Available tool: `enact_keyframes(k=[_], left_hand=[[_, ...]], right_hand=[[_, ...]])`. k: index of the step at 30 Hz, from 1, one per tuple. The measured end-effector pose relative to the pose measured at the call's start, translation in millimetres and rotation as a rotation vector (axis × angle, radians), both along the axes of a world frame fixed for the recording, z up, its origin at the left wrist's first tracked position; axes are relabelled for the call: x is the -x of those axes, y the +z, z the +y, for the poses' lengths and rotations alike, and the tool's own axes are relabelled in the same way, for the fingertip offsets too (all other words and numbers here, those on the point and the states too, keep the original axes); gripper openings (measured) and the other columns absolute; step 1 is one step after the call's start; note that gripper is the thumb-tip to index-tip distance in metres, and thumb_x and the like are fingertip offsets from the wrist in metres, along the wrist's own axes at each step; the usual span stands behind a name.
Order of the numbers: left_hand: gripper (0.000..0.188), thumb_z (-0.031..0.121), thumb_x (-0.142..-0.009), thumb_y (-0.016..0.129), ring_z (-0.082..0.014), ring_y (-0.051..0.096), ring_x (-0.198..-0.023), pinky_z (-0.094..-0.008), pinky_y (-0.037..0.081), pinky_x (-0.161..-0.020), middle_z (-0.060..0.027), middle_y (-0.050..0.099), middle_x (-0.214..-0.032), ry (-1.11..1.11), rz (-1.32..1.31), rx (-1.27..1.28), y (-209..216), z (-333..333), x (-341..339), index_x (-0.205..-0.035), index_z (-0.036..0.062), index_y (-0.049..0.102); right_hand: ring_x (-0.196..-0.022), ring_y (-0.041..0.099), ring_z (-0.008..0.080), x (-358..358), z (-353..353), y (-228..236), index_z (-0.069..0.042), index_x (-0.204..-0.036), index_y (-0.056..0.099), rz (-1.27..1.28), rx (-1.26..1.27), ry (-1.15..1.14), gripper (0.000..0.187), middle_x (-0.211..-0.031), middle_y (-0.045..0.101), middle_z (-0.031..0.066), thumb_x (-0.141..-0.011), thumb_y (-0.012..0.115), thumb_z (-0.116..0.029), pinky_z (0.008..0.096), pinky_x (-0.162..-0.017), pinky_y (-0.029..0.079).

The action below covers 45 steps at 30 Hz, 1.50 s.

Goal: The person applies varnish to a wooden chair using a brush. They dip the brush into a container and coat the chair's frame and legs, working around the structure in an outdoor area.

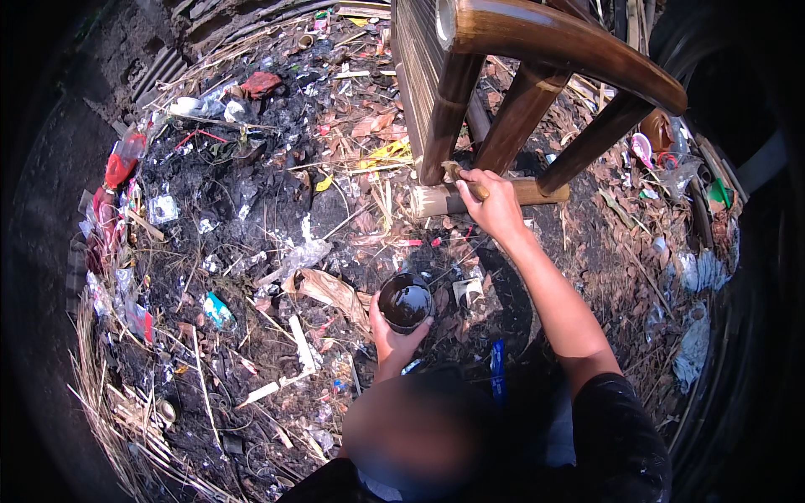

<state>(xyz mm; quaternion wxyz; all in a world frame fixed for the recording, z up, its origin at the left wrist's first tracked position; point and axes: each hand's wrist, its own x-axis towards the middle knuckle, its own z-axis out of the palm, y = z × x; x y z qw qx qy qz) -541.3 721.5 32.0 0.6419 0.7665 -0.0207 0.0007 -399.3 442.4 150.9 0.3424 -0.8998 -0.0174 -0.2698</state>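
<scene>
My right hand (496,206) is closed around the short handle of a brush (476,190). The bristle end is at the lower rail (545,192) of a bamboo chair (553,40). Dark glossy brown covers the chair's thick curved top pole and its slanting struts. Pale bamboo shows at the rail's left end, with darker brown farther along it. In my left hand (394,342), a round bowl (406,303) of dark shiny liquid is gripped by its sides, apart from the chair and nearer to me.
Litter, dry leaves and bamboo slivers cover the dark ground. A crumpled brown sheet (331,293) lies just left of the bowl. Red plastic waste (117,170) sits at the far left, and a blue wrapper (498,369) lies near me. Pale cloth scraps (693,348) are on the right.
</scene>
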Motion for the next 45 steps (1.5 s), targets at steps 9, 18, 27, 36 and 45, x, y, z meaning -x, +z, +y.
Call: enact_keyframes(k=[9,18,27,36,45], left_hand=[[0.111,0.01,-0.066,0.096,-0.0232,0.055,-0.127,-0.0392,0.045,-0.11,-0.0143,0.05,-0.14,0.012,0.013,0.057,-1.2,5.1,3.0,-0.153,0.0018,0.028],[0.111,0.005,-0.068,0.093,-0.0239,0.056,-0.127,-0.0407,0.048,-0.11,-0.0163,0.05,-0.141,0.031,-0.022,0.115,0.8,5.2,2.7,-0.154,0.0039,0.024],[0.107,0.012,-0.067,0.094,-0.0251,0.058,-0.124,-0.0395,0.048,-0.108,-0.0169,0.052,-0.137,-0.009,0.013,0.066,17.4,-10.9,2.0,-0.151,-0.0007,0.028],[0.108,0.013,-0.067,0.094,-0.0263,0.058,-0.126,-0.0396,0.048,-0.108,-0.017,0.052,-0.138,0.013,-0.073,-0.016,-3.7,3.7,-0.4,-0.152,-0.0001,0.028],[0.109,0.011,-0.067,0.094,-0.0256,0.057,-0.127,-0.0403,0.048,-0.109,-0.0164,0.052,-0.138,0.022,0.062,0.101,5.6,-2.8,6.3,-0.152,0.0013,0.027]], right_hand=[[-0.089,0.074,0.0403,-13.8,45.5,-71.3,-0.005,-0.108,0.075,0.162,-0.398,-0.145,0.022,-0.095,0.073,0.0253,-0.092,0.07,-0.019,0.0452,-0.078,0.058],[-0.096,0.072,0.0416,-55.7,23.3,-43.5,-0.005,-0.103,0.073,0.327,0.417,0.22,0.017,-0.101,0.073,0.0229,-0.09,0.064,-0.011,0.0495,-0.088,0.059],[-0.111,0.069,0.0361,-34.7,54.1,-78.0,-0.004,-0.107,0.071,0.308,0.691,0.087,0.023,-0.113,0.069,0.022,-0.09,0.057,-0.011,0.0464,-0.095,0.056],[-0.084,0.077,0.019,-22.5,56.6,-45.7,-0.003,-0.107,0.075,0.335,-0.632,-0.184,0.019,-0.082,0.077,0.0139,-0.1,0.066,-0.019,0.033,-0.077,0.058],[-0.096,0.074,0.0356,-5.8,19.8,-68.6,-0.006,-0.105,0.077,0.213,-0.353,-0.083,0.017,-0.103,0.076,0.0177,-0.095,0.071,-0.018,0.0384,-0.086,0.057]])
